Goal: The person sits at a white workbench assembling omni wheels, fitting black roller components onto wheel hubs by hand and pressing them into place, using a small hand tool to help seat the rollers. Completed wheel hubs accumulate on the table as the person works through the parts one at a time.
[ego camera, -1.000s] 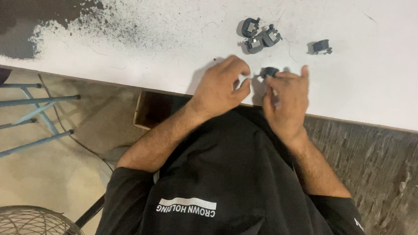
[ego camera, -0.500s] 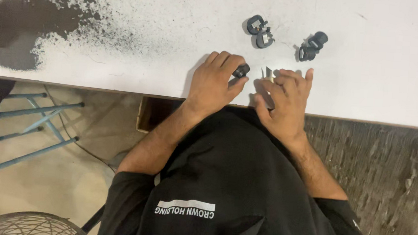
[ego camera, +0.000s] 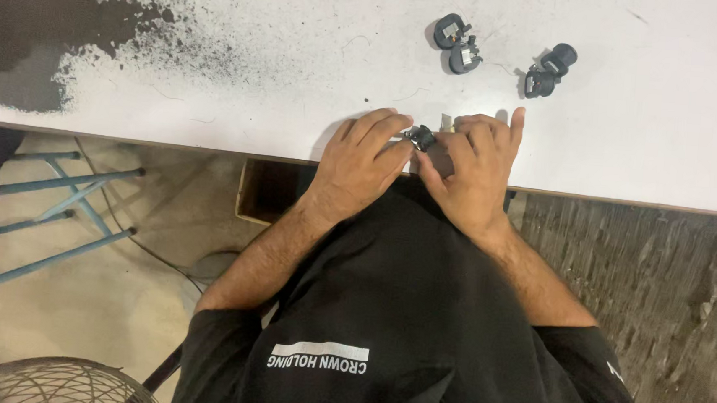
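Black cloth of the person's shirt (ego camera: 418,315) filled the nearest part of the view, a white printed strip across it, and both bare forearms reached forward from it to the edge of the white table (ego camera: 301,63). At that edge the left hand (ego camera: 361,164) and the right hand (ego camera: 470,171) met, knuckles up. Between them sat a small black part (ego camera: 420,137), pinched by the fingertips of the left hand from its side and pressed by the thumb and curled fingers of the right hand from the other. Both hands were closed on it, though the right index finger stuck out straight, away from the body. A small pale metal piece (ego camera: 446,123) showed just beyond the part, touching the right fingers; whether it belonged to the part could not be told.

Left of the left hand and below the table edge lay a brown open box (ego camera: 267,191), then a blue metal frame (ego camera: 56,197) on the floor, and a wire fan guard (ego camera: 43,381) nearer the body.

Farther out from the right hand, two dark round parts (ego camera: 458,44) lay touching each other on the table, and another dark pair (ego camera: 550,70) lay just to their right. Well off beyond the left hand, a dark sprayed stain (ego camera: 42,36) covered the table surface.
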